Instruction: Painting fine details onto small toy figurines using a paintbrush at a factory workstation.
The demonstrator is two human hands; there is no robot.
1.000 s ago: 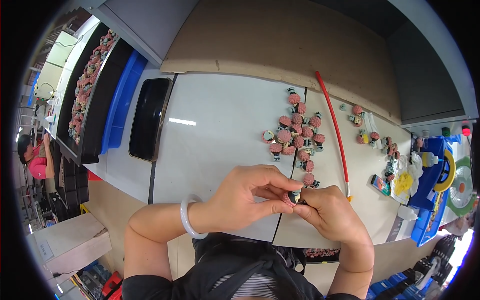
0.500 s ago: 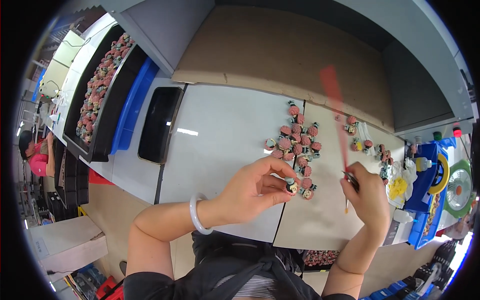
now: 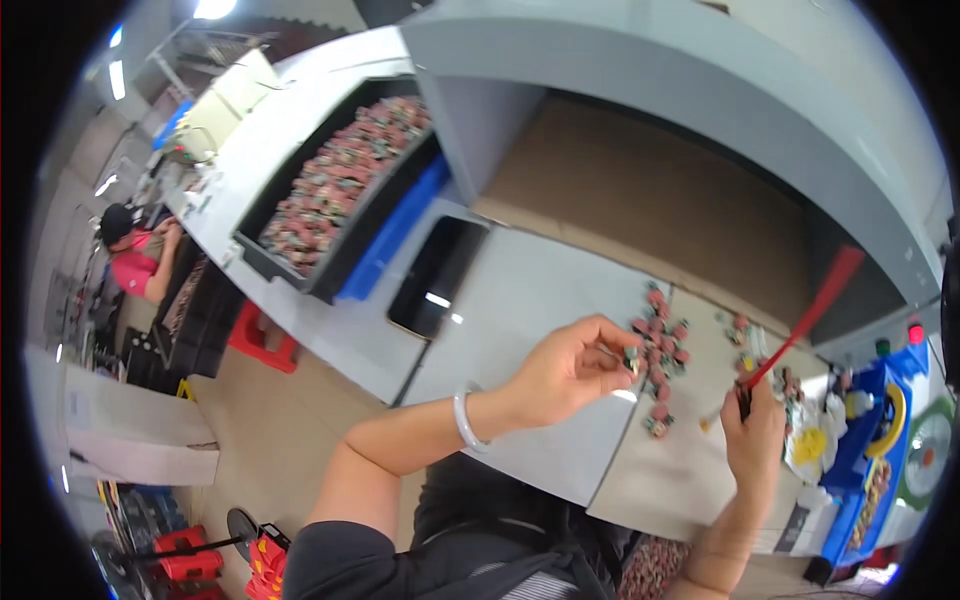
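Between the thumb and fingers of my left hand (image 3: 572, 375) is a small painted figurine (image 3: 632, 360), held above the table. A white bangle (image 3: 463, 420) circles that wrist. My right hand (image 3: 757, 430) is closed around a slim paintbrush (image 3: 812, 305); its red handle slants up to the right and its pale yellowish tip points down to the left. Something dark shows at the fingers there, too blurred to name. Several pink-topped figurines (image 3: 660, 350) lie clustered on the table between my hands. Beyond my right hand, yellow paint (image 3: 810, 446) sits on white sheeting.
At the left, a black tray (image 3: 375, 228) full of figurines rests over a blue tray (image 3: 405, 230), beside a dark phone (image 3: 438, 278). A grey booth (image 3: 640, 100) stands behind the table. Right are a blue bin (image 3: 850, 515) and green fan (image 3: 922, 455). A person (image 3: 140, 268) sits far left.
The view has turned left, so the table's things appear further right. In my right hand the brush has swung, its handle now leaning right. My left hand still holds the figurine.
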